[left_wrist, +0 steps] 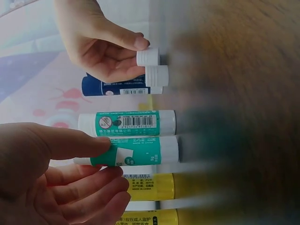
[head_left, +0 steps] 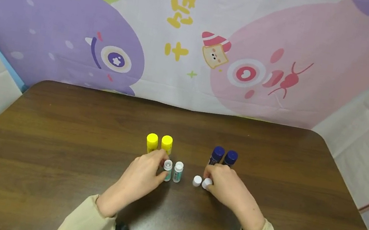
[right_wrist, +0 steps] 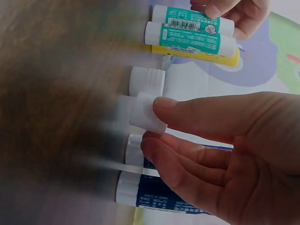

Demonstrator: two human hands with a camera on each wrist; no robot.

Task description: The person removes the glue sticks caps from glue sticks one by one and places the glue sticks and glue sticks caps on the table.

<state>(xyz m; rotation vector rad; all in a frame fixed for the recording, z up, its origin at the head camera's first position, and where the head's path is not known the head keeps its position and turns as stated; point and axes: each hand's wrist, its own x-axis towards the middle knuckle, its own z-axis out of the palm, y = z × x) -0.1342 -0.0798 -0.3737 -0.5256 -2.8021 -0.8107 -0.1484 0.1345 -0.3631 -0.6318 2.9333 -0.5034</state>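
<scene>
Two green-and-white glue sticks stand uncapped, side by side, mid-table. My left hand [head_left: 141, 173] pinches the left glue stick [left_wrist: 140, 152] between thumb and fingers; the other green glue stick [head_left: 177, 173] stands just to its right. Further right, a white cap [right_wrist: 149, 112] sits between the thumb and fingertips of my right hand [head_left: 231, 188], slightly tilted in the right wrist view. A second white cap [head_left: 197, 180] rests on the table immediately left of it.
Two yellow glue sticks [head_left: 166, 143] stand capped behind my left hand. Behind the right one are two navy glue sticks [head_left: 217, 154], also capped. The brown wooden table [head_left: 55, 142] ends at a cartoon-printed cloth [head_left: 182, 86].
</scene>
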